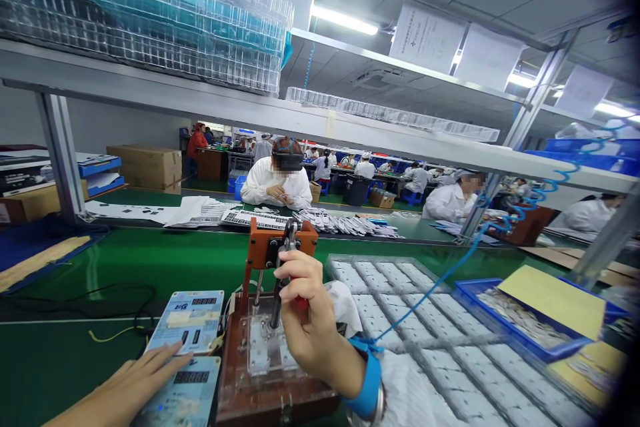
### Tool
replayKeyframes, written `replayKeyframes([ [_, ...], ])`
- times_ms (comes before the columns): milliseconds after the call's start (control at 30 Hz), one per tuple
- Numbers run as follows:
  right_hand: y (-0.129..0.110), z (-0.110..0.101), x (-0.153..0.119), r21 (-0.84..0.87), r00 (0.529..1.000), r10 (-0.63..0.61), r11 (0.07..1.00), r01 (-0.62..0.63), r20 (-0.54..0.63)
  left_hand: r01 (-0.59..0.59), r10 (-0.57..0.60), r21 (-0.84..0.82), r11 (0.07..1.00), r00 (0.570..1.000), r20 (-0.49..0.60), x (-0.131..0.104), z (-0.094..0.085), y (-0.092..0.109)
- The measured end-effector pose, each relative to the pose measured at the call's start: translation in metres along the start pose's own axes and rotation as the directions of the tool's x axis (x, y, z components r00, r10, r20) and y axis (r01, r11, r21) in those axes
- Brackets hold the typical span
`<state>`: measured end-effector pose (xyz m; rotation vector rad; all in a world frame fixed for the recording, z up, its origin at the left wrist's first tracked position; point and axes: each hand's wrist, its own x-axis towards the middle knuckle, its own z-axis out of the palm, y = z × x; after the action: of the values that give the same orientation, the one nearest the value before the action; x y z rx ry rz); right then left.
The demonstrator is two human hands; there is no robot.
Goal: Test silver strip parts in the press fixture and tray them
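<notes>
My right hand (310,320) is curled round the red-tipped lever (303,303) of a toggle clamp on an orange bracket (260,243). A blue wrist strap (367,377) with a coiled cord is on that wrist. Below the clamp, a clear plate (257,347) with pale parts sits on a brown fixture base (235,387); my hand hides part of it. My left hand (135,380) lies flat, fingers stretched out, over two light blue meter boxes. The upper box (187,313) and the lower box (193,393) each have a dark digit display.
Right of the fixture lies a clear tray (415,347) of pale pieces. A blue bin (540,347) holds white parts under yellow card. Overhead, a shelf (400,133) carries stacked clear trays (150,20). Across the bench, a person in white (275,180) sits behind piled strips.
</notes>
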<state>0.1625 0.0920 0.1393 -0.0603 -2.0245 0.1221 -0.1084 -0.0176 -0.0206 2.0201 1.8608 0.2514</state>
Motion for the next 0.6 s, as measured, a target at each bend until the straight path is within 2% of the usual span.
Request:
replayKeyframes([
  [133,0.001,0.000,-0.001,0.009,1.000,0.006,1.000,-0.006,-0.001,-0.015,0.018,-0.039,0.999,0.996,0.087,0.000,-0.001,-0.002],
  [367,0.002,0.001,-0.002,0.025,1.000,-0.002,1.000,0.002,-0.004,-0.064,0.074,-0.097,0.993,0.992,0.099,0.002,0.004,-0.012],
  [600,0.003,0.001,-0.002,0.035,1.000,-0.002,0.999,0.002,-0.006,0.032,-0.014,-0.110,0.993,0.986,0.163,0.001,-0.006,0.004],
])
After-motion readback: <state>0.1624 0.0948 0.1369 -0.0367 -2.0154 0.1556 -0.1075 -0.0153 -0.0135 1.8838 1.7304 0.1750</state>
